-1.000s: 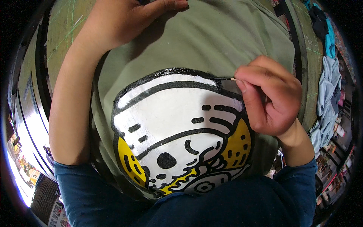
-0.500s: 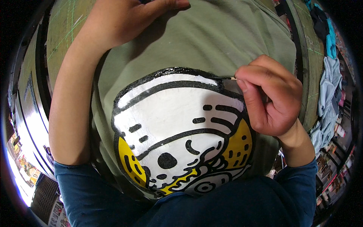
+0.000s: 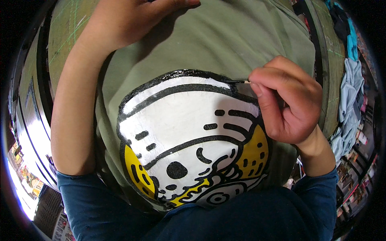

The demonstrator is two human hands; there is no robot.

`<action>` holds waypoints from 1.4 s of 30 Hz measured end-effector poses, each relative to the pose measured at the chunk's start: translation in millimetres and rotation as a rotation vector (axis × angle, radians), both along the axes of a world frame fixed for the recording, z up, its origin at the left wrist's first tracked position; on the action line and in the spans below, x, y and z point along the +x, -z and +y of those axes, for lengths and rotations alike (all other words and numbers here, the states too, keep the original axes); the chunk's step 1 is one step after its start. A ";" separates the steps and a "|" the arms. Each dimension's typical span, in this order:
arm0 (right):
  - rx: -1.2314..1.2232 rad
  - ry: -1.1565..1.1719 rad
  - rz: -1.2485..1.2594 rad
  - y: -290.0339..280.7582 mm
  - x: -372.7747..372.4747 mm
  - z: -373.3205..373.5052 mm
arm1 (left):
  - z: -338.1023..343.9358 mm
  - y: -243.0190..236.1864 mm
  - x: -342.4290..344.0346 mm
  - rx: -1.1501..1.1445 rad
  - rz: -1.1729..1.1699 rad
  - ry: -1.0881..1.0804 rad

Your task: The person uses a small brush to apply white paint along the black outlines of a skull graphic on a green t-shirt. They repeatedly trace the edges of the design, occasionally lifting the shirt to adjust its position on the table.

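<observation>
Spread before me is an olive green fabric garment [image 3: 241, 32] bearing a large cartoon print [image 3: 173, 120] in white, yellow and black. The black outline along the print's top edge looks glossy and wet. Pinched in my right hand [image 3: 287, 100] is a thin black-tipped paintbrush [image 3: 240, 82], its tip touching that outline right of the white band. My left hand [image 3: 128, 20] rests on the fabric at the upper left, thumb stretched out to the right; its other fingers are mostly cut off by the frame's top edge.
Beneath the fabric is a green work surface [image 3: 64, 36] with light grid lines. Light blue cloth [image 3: 350, 96] and a turquoise cloth [image 3: 352, 40] hang at the right, with small items below. A bright white surface [image 3: 34, 136] stands at the left.
My right hand has shifted very slightly up and left, with the brush's dark tip showing more plainly. The fabric and print have moved slightly; my left hand stays nearly in place.
</observation>
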State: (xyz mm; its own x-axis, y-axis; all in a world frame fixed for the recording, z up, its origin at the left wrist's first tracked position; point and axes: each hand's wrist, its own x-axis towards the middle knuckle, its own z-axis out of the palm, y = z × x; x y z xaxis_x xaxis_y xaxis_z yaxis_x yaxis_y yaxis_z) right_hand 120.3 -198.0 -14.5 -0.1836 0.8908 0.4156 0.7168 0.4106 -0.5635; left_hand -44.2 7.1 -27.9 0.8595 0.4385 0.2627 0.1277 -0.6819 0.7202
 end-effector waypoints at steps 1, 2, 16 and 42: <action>0.002 -0.002 0.001 -0.4 -0.1 0.1 | -1.1 -2.3 -0.5 -0.009 0.007 -0.008; 0.002 -0.002 0.001 -0.1 0.0 0.1 | -0.8 -1.6 -0.3 -0.006 0.004 -0.003; -0.011 0.024 -0.001 -1.8 -1.3 -1.5 | -2.4 -1.4 -0.2 0.114 0.011 -0.017; -0.068 0.010 0.040 -6.8 2.9 -6.0 | 2.6 5.2 -1.1 0.072 -0.066 0.049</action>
